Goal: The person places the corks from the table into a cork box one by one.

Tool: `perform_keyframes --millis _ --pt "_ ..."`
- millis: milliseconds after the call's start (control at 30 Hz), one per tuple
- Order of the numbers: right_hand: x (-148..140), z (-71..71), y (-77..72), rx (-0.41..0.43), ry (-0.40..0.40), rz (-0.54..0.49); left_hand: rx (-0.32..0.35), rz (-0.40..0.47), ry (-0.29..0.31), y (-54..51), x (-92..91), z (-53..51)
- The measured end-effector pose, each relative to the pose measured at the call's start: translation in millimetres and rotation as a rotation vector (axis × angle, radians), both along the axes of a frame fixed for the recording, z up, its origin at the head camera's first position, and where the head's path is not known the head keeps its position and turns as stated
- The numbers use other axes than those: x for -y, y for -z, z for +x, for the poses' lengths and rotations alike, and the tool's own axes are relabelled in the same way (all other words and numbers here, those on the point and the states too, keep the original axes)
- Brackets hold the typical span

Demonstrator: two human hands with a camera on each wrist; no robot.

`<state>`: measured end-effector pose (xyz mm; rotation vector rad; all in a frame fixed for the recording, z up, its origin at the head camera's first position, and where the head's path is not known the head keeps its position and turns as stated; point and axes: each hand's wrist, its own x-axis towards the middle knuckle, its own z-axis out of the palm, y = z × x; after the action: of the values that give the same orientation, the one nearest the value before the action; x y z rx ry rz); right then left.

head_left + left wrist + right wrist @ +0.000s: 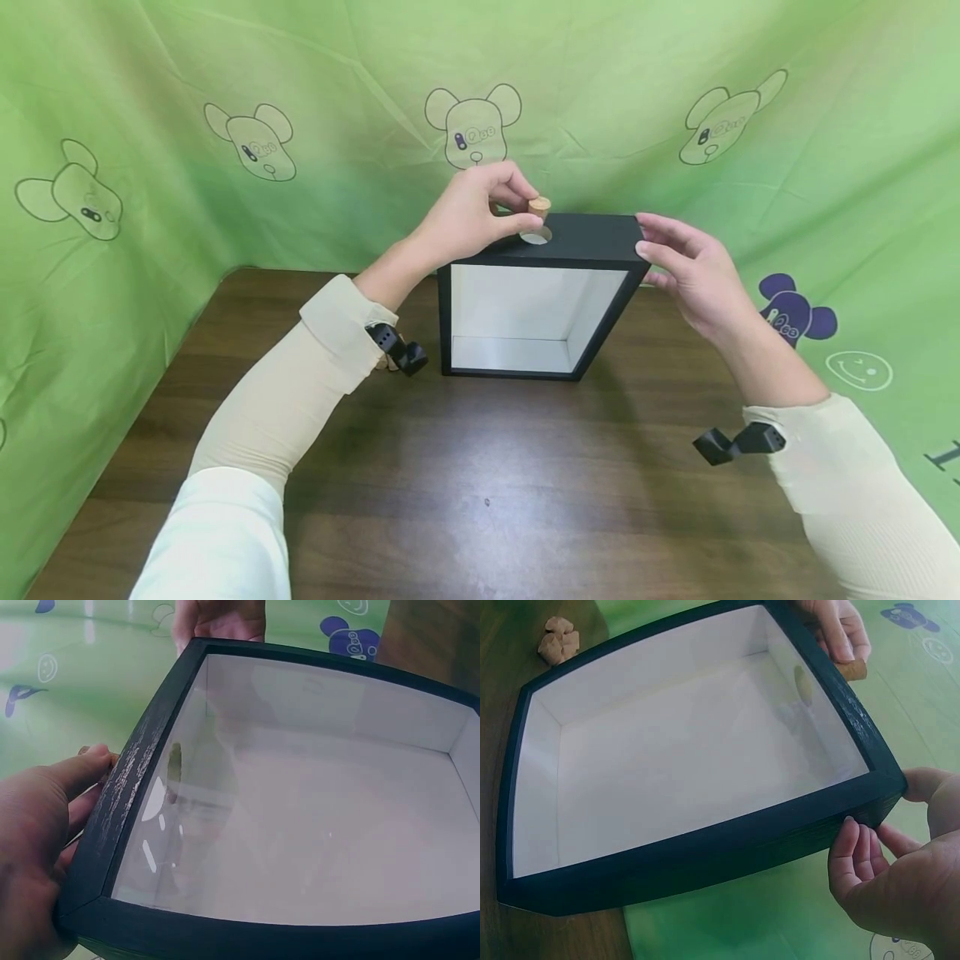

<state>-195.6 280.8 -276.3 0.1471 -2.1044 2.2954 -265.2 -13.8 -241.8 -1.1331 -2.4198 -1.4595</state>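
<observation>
Left hand (472, 208) pinches cork (539, 206) | right hand (696, 275) grips box (592, 237) | brown pile (559, 643) clearest right-wrist

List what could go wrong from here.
The cork, pinched by the left hand at the round hole, could slip and drop inside. The upright black box might tip if the right hand, at its top corner, pushes too hard.

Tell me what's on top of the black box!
The black box has a round hole on top. The left hand pinches a small tan piece by it; the right hand grips one end. The left hand hides the top beneath it.
</observation>
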Motion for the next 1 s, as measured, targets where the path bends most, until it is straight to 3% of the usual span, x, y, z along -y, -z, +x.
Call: perform_keyframes --millis 167,633,767,1000 --pt "0 0.2 -0.1 0.000 0.002 -0.008 0.015 -0.018 0.014 0.3 0.7 -0.4" --pt "1 0.5 -1.0 -0.002 0.007 -0.013 -0.048 -0.079 -0.029 -3.2 9.5 -0.6" --pt "0 0.5 -1.0 0.000 0.008 -0.020 -0.069 -0.127 -0.047 -4.7 26.0 0.1" --pt "-3 3.5 -1.9 0.010 0.015 -0.004 -0.095 -0.254 -0.068 -6.4 70.9 6.8"
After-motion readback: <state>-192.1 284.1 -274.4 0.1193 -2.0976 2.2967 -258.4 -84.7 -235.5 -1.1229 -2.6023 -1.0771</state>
